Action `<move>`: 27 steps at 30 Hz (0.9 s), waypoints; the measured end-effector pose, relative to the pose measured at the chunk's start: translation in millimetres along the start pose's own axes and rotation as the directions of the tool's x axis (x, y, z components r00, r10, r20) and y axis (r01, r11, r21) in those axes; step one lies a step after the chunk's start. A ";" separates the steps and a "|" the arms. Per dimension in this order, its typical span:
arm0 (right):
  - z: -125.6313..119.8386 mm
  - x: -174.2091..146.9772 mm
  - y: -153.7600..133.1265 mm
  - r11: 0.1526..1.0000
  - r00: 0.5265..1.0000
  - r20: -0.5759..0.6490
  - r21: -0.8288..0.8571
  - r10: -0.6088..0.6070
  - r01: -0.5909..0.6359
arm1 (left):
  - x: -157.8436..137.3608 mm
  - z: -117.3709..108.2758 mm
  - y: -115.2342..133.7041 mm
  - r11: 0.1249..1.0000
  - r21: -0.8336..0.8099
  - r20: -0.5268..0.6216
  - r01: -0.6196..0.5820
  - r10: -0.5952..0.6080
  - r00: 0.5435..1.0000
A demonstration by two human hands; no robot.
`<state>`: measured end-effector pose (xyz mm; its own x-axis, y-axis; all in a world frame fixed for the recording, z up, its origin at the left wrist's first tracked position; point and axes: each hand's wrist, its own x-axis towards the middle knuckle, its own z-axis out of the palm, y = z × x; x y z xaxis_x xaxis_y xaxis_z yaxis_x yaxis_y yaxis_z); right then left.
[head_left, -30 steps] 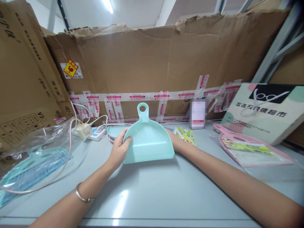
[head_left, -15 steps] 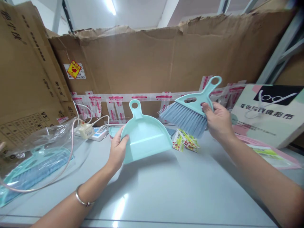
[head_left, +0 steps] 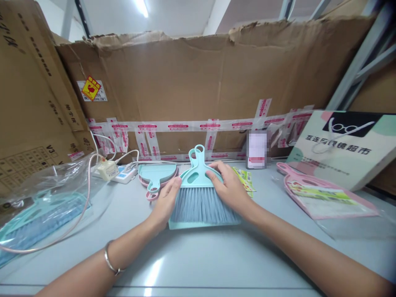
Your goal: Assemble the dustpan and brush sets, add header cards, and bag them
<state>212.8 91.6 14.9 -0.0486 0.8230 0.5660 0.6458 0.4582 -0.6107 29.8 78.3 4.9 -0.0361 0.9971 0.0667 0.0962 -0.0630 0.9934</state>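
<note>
A light-blue hand brush (head_left: pixel 201 204) with grey-blue bristles lies over a matching dustpan (head_left: pixel 202 226), whose front edge shows below the bristles. Their looped handles point away from me, almost overlapping. My left hand (head_left: pixel 167 202) is closed on the dustpan's left side, beside the brush; its fingers underneath are hidden. On the right, my right hand (head_left: pixel 230 187) grips the brush by its right shoulder, thumb on top. Whether that hand also holds the dustpan I cannot tell.
Small dustpans (head_left: pixel 157 175), blue and pink, sit behind my left hand. A bagged blue brush set (head_left: pixel 43 214) and a cable (head_left: pixel 88 194) lie left. To the right are green packets (head_left: pixel 246 179), a phone-like item (head_left: pixel 257 149), a pink set (head_left: pixel 328 194) and a white box (head_left: pixel 346 148).
The brush, held apart at the upper right before, has come left and down onto the dustpan and turned so its handle points away. The dustpan has moved lower and slightly right.
</note>
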 end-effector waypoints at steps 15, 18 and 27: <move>6.4 16.0 25.4 0.973 0.988 0.020 0.169 0.154 -0.156 | 15.2 1.3 -12.5 0.996 -0.087 0.143 -0.027 0.040 0.989; -0.4 11.6 27.2 0.798 0.889 0.303 0.403 0.344 -0.447 | 15.6 -2.2 -13.3 0.991 -0.127 0.118 -0.026 0.042 0.992; 0.0 -2.1 11.6 0.689 0.877 0.316 0.543 0.361 -0.480 | 32.2 -10.0 10.0 0.963 0.224 0.275 -0.149 0.084 0.958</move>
<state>220.4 95.1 6.7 -0.0503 0.9937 0.1006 0.0543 0.1033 -0.9932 19.6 109.4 17.9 0.2468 0.9614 0.1221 0.3211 -0.2000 0.9257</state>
